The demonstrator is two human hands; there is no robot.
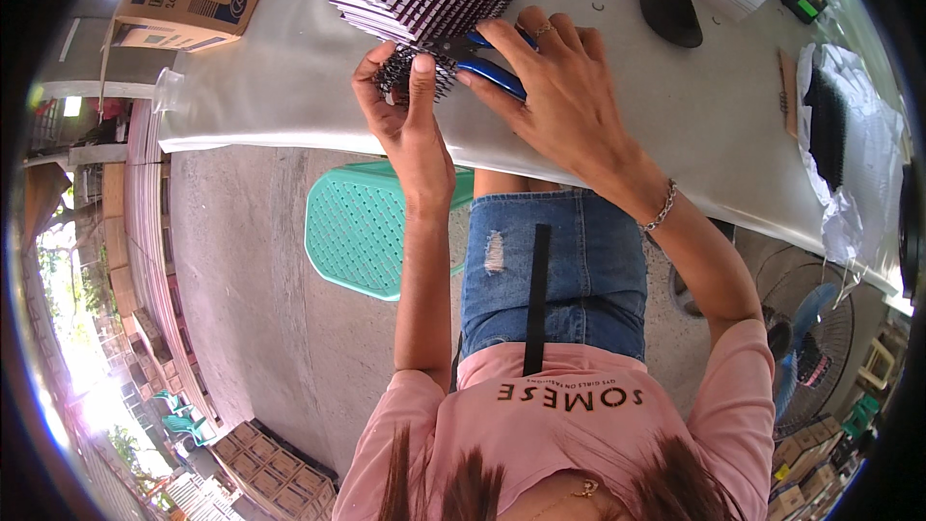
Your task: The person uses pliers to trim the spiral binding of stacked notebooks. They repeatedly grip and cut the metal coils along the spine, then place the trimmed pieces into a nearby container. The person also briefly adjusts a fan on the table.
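Left hand (417,145): bunched black wire coils (396,69) are pinched | Right hand (571,92): blue-handled dark metal pliers (496,79) are gripped | Advised: coils kept steady, left thumb clear of bite

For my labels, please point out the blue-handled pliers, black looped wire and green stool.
Blue-handled pliers (494,77), head view, lower handle.
Black looped wire (394,76), head view, visible loops.
Green stool (359,232), head view, seat.

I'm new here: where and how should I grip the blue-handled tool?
Probably around both blue handles, from the right, as the right hand does: they spread that way, while the dark head points toward the black wire coil.
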